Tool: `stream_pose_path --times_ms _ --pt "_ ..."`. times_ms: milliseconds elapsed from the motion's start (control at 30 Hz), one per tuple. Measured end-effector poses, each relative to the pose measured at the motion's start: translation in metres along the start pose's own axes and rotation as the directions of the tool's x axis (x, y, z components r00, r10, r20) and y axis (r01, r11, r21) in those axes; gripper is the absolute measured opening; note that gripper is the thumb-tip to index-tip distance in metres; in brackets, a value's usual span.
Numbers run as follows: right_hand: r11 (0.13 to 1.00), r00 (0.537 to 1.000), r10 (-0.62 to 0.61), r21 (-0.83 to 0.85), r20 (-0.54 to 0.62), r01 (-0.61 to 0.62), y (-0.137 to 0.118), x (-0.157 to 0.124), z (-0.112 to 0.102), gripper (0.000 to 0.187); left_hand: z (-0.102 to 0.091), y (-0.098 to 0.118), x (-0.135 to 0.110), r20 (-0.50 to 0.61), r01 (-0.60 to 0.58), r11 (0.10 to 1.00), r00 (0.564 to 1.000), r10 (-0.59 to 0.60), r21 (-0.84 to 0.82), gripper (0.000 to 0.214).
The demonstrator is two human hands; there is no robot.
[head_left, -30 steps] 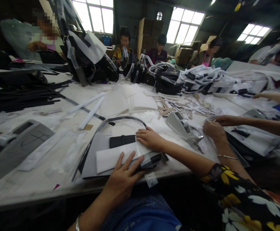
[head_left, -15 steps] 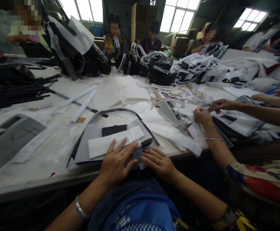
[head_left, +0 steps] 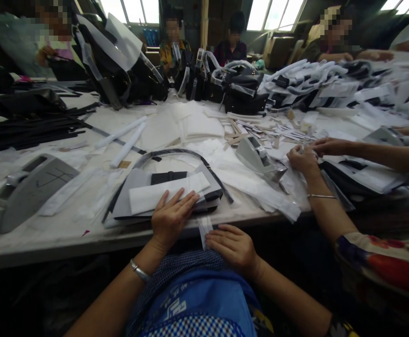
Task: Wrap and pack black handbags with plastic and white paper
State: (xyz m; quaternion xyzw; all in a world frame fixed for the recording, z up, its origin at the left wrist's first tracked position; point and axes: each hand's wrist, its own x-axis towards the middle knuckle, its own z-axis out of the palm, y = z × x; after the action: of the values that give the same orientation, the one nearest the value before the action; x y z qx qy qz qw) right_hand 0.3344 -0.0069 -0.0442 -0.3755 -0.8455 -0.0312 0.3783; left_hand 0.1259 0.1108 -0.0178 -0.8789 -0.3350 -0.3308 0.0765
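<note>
A handbag, grey-covered with dark edges, lies on its side at the table's front edge. Its dark handle arches away from me. Across the bag rests a white foam strip. My left hand presses flat on the strip's right part, fingers stretched out. A piece of clear plastic film hangs at the table edge just below the bag. My right hand has its fingertips at the film's lower end and seems to grip it; the thumb is hidden.
Tape dispensers stand left and right of the bag. At right, a co-worker's hands work beside another bag. Paper sheets, cardboard strips and finished-looking bags lie farther back.
The clear film has come away from the bag's right corner and moved toward me with my right hand. My left hand stays on the foam strip. The view has shifted slightly.
</note>
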Motion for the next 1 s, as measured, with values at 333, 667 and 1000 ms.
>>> stream_pose_path --times_ms 333,667,1000 --pt "0.996 0.996 -0.077 -0.041 -0.041 0.076 -0.025 0.034 -0.031 0.020 0.006 0.004 -0.001 -0.062 -0.012 0.999 0.998 0.015 0.050 0.037" --pt "0.995 0.998 0.067 -0.071 -0.005 -0.067 0.029 0.122 -0.040 0.020 0.009 0.005 -0.005 -0.108 -0.050 0.999 0.993 0.051 0.010 0.025" --pt "0.952 0.932 0.305 -0.030 0.195 -0.305 0.082 0.144 0.010 0.005 0.012 0.003 -0.007 -0.208 -0.042 0.988 0.978 0.011 -0.148 0.020"
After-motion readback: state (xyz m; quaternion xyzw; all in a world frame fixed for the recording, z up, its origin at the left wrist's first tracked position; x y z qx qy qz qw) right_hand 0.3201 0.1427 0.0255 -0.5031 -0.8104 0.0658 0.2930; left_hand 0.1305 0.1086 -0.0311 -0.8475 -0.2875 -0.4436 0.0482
